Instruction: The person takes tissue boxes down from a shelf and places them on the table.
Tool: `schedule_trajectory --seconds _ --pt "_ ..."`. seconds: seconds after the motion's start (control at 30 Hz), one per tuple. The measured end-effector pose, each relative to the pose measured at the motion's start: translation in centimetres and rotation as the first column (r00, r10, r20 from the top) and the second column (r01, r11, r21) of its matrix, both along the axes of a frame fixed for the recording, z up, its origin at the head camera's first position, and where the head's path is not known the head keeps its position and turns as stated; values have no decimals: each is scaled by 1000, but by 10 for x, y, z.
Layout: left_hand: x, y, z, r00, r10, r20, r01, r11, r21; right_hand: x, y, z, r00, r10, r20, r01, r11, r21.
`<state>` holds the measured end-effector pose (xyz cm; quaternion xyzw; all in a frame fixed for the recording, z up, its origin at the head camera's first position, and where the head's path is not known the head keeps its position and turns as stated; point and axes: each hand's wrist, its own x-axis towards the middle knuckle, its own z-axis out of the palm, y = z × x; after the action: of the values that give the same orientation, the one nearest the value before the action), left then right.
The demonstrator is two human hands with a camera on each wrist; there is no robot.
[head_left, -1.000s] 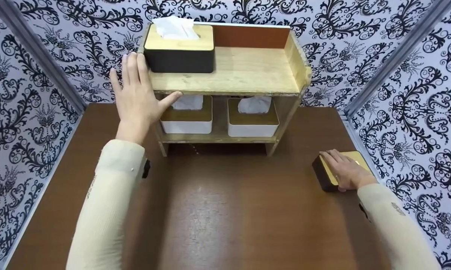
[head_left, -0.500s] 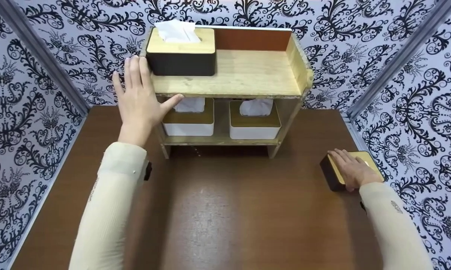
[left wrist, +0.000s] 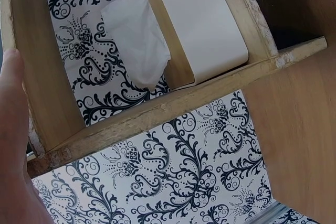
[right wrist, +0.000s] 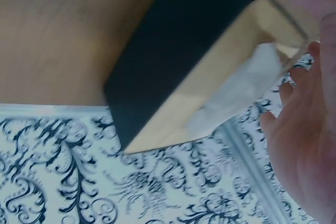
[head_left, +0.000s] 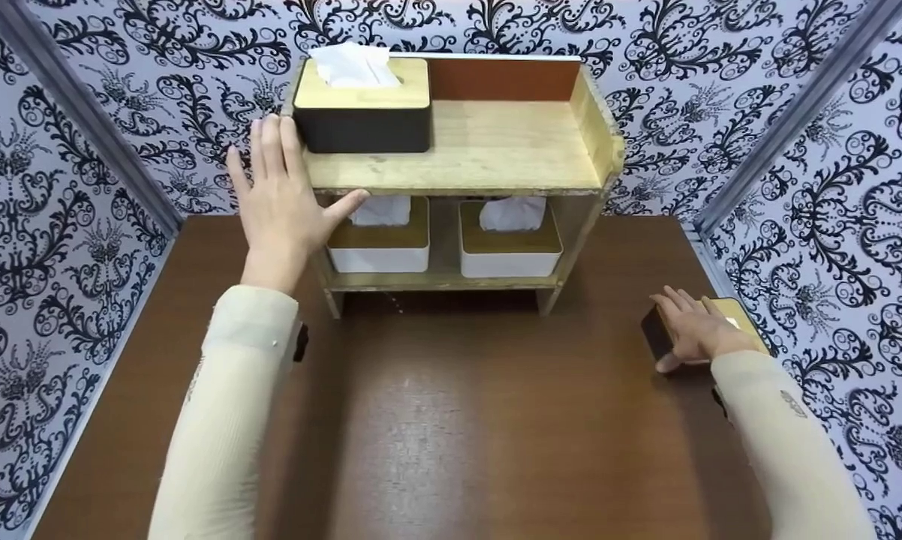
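Observation:
My left hand [head_left: 282, 206] lies spread against the left side of a small wooden shelf [head_left: 458, 169], its thumb at the front edge of the top board. Right beside those fingers, a black tissue box [head_left: 365, 127] with a pale wood lid stands on the top board. Far right on the table, my right hand [head_left: 702, 330] is over the left part of another black tissue box [head_left: 653, 334], fingers extended and thumb spread away. The right wrist view is blurred there; this box's dark side [right wrist: 163, 51] and its white tissue [right wrist: 236, 95] show, with the fingers loose beside it.
Two white tissue boxes with brown lids stand on the lower board, a left one [head_left: 380, 259] and a right one [head_left: 511, 264]. Patterned walls [head_left: 819, 225] enclose the brown table [head_left: 436, 420] at the back and sides.
The right hand slid its black tissue box right, towards the wall. Now that hand's fingers have loosened and the thumb has spread off the box. The left hand stays at the shelf.

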<state>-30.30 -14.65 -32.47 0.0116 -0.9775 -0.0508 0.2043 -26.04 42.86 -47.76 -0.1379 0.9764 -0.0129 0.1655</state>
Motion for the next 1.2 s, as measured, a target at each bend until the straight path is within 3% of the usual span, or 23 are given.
schedule_trajectory --seconds 0.37,0.6,0.8,1.03,1.2 --pt "1 -4 0 999 -12 -36 13 1000 26 -4 -53 16 997 75 14 -74 995 -72" --pt "-1 -1 0 999 -17 -28 18 999 29 1 -92 28 985 168 26 -167 985 -38" --pt "-1 1 -1 1000 -14 -21 14 1000 28 7 -135 39 951 307 -31 -308 951 -10" --pt "-1 2 -1 1000 -9 -17 10 1000 25 10 -180 59 921 387 -33 -388 922 -12" --pt "0 0 -1 1000 -8 -23 9 1000 27 12 -209 79 885 459 -82 -461 887 -11"
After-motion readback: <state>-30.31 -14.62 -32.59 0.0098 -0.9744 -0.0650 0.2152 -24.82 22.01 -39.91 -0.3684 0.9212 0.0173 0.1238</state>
